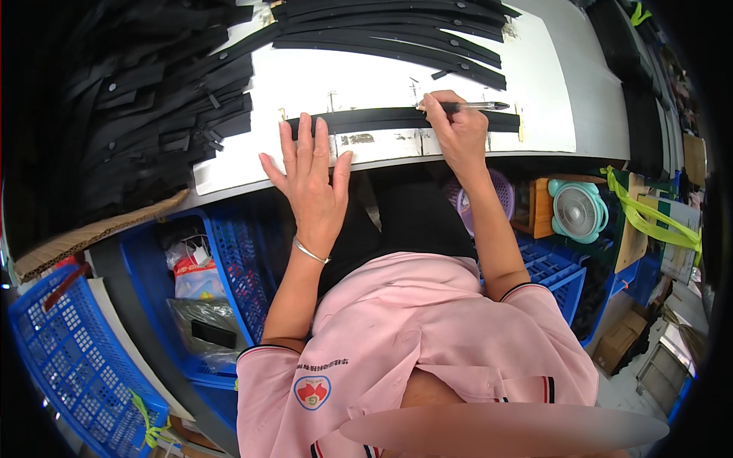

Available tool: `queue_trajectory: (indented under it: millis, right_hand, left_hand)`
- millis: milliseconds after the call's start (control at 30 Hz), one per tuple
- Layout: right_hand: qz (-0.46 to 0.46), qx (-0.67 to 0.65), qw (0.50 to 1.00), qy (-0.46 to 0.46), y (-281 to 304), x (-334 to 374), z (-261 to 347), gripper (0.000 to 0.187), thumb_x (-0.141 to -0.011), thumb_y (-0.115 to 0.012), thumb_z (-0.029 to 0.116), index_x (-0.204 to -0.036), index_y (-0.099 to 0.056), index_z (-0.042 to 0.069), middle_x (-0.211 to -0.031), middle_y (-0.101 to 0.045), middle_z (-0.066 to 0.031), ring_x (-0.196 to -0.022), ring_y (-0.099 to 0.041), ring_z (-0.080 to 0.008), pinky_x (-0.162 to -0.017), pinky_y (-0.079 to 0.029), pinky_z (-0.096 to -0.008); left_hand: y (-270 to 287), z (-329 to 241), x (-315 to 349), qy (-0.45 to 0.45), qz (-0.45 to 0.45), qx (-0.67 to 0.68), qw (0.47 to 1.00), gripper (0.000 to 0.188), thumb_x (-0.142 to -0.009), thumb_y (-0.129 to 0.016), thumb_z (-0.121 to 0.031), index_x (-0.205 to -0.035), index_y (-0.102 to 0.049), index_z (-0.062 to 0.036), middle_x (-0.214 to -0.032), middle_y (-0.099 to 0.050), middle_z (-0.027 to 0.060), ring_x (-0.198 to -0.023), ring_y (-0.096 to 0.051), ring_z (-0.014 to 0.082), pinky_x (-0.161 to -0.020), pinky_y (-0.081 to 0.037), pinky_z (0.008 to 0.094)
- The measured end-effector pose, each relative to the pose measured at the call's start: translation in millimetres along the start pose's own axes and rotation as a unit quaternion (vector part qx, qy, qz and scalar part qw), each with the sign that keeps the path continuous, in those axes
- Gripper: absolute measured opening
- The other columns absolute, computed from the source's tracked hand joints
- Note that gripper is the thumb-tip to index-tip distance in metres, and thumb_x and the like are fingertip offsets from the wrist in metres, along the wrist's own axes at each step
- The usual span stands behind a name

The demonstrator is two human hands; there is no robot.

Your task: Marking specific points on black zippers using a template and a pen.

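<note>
A long black fabric strip (366, 122) lies crosswise on a white board (534, 76) at the table's front. My left hand (311, 179) is open and flat, with its fingertips resting on the strip's left part. My right hand (460, 136) is closed around a pen (485, 105), whose tip end points left over the strip, right of its middle. Whether the tip touches the fabric is too small to tell. Thin marks and bits of tape show on the board around the strip.
More black strips (397, 40) with small round pale spots lie farther back on the board. A big heap of black strips (153, 99) covers the left. Below the table edge are blue crates (229, 267), a purple basket (500, 200) and a small turquoise fan (578, 211).
</note>
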State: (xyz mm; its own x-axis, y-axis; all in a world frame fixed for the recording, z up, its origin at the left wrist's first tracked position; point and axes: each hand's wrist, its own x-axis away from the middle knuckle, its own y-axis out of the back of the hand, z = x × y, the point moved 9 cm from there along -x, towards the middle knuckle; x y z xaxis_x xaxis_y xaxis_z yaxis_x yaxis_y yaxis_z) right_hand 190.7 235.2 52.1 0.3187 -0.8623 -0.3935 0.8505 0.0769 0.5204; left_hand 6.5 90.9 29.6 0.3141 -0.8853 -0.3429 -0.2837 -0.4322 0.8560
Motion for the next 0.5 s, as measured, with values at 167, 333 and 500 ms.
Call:
queue_trajectory:
  millis: [167, 333, 500]
  right_hand:
    - [0.002, 0.047, 0.998, 0.049, -2, 0, 6, 0.011, -0.093, -0.069, 0.006, -0.086, -0.072, -0.001, -0.086, -0.073, -0.0058, -0.055, -0.062, -0.0168, -0.051, -0.045, -0.0292]
    - [-0.002, 0.027, 0.999, 0.018, -3, 1, 2, 0.013, -0.094, -0.068, 0.007, -0.085, -0.071, -0.003, -0.087, -0.074, -0.0058, -0.057, -0.063, -0.0152, -0.052, -0.045, -0.0287]
    - [0.007, -0.098, 0.995, -0.022, 1, 3, -5, 0.019, -0.095, -0.067, 0.008, -0.082, -0.07, -0.005, -0.075, -0.073, -0.0056, -0.056, -0.063, -0.0122, -0.053, -0.046, -0.0272]
  left_hand:
    - [0, -55, -23, -0.074, -0.046, 0.175, 0.981, 0.047, -0.091, -0.074, -0.015, -0.136, -0.064, -0.0067, -0.143, -0.058, 0.0127, -0.133, -0.052, 0.0334, -0.116, -0.032, 0.0494]
    - [-19, -71, -38, -0.078, -0.042, 0.192, 0.977, 0.025, -0.088, -0.075, -0.007, -0.113, -0.075, -0.0056, -0.117, -0.069, 0.008, -0.109, -0.061, 0.0286, -0.101, -0.043, 0.0411]
    - [-18, -71, -39, -0.075, -0.077, 0.172, 0.979, 0.017, -0.086, -0.077, -0.007, -0.102, -0.078, -0.0062, -0.106, -0.07, 0.0037, -0.101, -0.062, 0.025, -0.093, -0.043, 0.0392]
